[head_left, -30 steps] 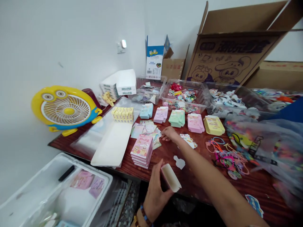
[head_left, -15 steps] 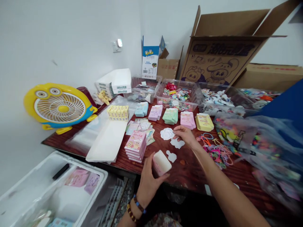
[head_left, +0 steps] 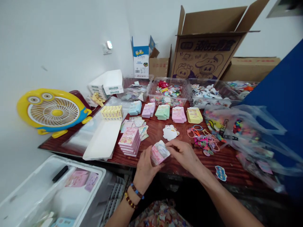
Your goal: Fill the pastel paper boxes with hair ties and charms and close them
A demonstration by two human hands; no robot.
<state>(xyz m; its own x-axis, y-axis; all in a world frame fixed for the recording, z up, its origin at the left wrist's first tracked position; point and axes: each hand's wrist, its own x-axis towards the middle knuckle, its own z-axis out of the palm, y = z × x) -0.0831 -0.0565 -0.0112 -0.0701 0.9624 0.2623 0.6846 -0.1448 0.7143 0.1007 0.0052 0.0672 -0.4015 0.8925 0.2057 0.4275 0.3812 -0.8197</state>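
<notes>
This looks like a small workroom for packing little things: across the middle of the frame, a brown tabletop has a row of coloured box piles, with clear tubs full of small bits behind them. A big brown box stands open at the upper right, a white foam box with packs in it is at the lower left, and the left hand holds a small pink box. A yellow fan stands by the plain white wall.
</notes>
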